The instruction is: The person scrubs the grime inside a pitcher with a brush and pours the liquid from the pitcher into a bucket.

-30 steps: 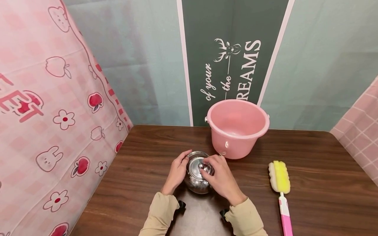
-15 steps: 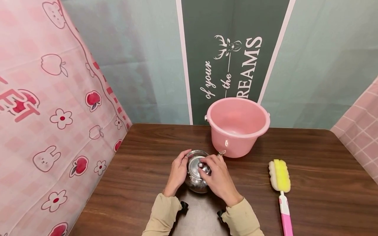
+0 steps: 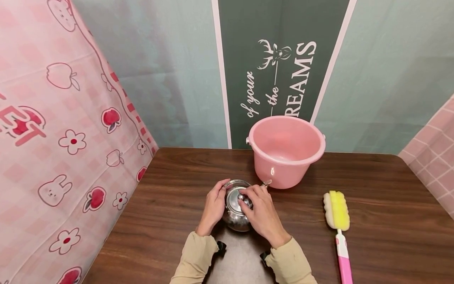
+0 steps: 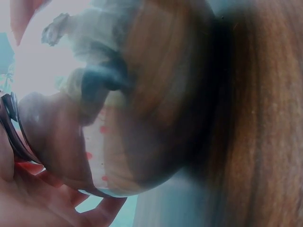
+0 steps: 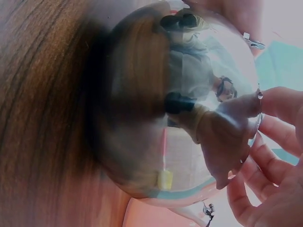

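A shiny steel teapot (image 3: 235, 223) stands on the wooden table, its spout (image 3: 267, 184) pointing towards the bucket. On its top sits a round metal lid (image 3: 233, 202) with a small ball knob (image 3: 241, 197). My left hand (image 3: 214, 203) holds the pot's left side, fingers wrapped round behind it. From the right, my right hand (image 3: 264, 213) pinches the lid's knob between thumb and fingers. Both wrist views are filled by the mirror-like pot body (image 4: 156, 109). In the right wrist view, fingertips (image 5: 239, 201) are close to the pot's upper edge.
A pink plastic bucket (image 3: 260, 170) stands just behind the spout, near the table's back edge. To the right lies a sponge brush (image 3: 337, 211), yellow and white, with a pink and white handle. Patterned cloths hang at the left, back and right of the table.
My right hand and wrist have shifted slightly left, and more of the spout shows beside it. The left hand keeps its hold on the pot. The head view has tilted a little.
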A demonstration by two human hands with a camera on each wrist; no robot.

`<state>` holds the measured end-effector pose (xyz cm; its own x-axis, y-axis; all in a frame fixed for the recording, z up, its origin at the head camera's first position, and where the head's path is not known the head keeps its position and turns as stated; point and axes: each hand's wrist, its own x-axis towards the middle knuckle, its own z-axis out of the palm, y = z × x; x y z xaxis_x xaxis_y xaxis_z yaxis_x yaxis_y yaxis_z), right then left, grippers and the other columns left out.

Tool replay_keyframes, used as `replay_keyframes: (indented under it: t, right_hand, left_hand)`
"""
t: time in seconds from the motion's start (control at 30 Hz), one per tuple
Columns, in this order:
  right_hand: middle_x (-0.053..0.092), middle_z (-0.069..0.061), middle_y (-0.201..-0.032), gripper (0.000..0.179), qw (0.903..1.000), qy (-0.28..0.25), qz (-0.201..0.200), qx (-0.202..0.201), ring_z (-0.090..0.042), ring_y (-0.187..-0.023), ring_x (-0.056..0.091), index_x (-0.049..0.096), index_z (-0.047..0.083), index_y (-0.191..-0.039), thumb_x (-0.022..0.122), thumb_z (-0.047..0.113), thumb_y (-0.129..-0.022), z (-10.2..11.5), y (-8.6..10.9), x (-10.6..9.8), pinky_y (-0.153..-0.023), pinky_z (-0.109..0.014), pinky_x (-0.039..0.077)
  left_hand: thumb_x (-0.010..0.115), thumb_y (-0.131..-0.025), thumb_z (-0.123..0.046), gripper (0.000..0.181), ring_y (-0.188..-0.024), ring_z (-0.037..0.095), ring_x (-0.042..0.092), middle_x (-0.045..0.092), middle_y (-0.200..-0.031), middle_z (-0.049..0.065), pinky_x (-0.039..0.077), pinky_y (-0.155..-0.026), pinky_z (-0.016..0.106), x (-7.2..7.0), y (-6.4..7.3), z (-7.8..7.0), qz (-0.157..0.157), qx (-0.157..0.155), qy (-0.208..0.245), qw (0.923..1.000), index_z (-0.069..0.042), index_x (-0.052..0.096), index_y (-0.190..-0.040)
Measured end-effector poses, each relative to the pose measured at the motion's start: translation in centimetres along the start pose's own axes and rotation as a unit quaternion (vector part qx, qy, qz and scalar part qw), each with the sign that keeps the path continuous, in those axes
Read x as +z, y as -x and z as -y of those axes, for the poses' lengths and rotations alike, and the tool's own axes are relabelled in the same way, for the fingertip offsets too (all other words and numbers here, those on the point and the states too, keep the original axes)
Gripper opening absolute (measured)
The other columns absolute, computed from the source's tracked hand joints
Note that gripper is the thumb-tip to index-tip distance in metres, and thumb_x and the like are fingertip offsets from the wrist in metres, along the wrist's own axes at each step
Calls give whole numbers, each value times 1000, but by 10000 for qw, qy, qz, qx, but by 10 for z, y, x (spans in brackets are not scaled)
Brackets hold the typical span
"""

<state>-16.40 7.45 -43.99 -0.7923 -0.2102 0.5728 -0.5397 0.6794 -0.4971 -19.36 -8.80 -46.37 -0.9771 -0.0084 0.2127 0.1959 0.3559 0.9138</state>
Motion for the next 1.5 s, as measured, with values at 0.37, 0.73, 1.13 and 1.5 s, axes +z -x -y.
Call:
replay_keyframes:
  t: [0.37,0.73,1.13,1.5]
  right_hand:
    - [63,-1,-96,22,10000,17,-54,-2,-19,-88,51,72,9,-104,75,15,-82,2,-2,-3,-80,-33,42]
    - [62,-1,-95,23,10000,60,-33,15,-19,-89,50,72,9,-104,75,15,-83,4,-2,-5,-78,-33,43]
    - [61,-2,-96,24,9998,185,52,-8,-21,-94,51,71,9,-106,74,15,-83,3,-2,-8,-84,-35,43]
    - [61,-1,-94,27,9993,366,118,-7,-20,-87,48,71,8,-107,75,15,-82,-1,1,-14,-81,-35,42]
  left_hand:
    - [39,-100,-9,35,-118,22,62,71,-115,9,42,-104,42,0,0,0,20,-34,-22,10000,-5,60,-127]
    - [39,-100,-9,34,-117,22,61,71,-115,8,42,-104,42,-1,1,-1,-1,-39,-24,10000,-7,61,-126]
    - [39,-100,-8,34,-117,22,62,71,-114,8,44,-102,42,-1,2,-1,-40,-56,-85,9999,-6,61,-125]
    - [39,-100,-9,34,-117,22,62,71,-115,8,44,-102,42,0,0,-5,-24,-87,-90,9999,-7,61,-126]
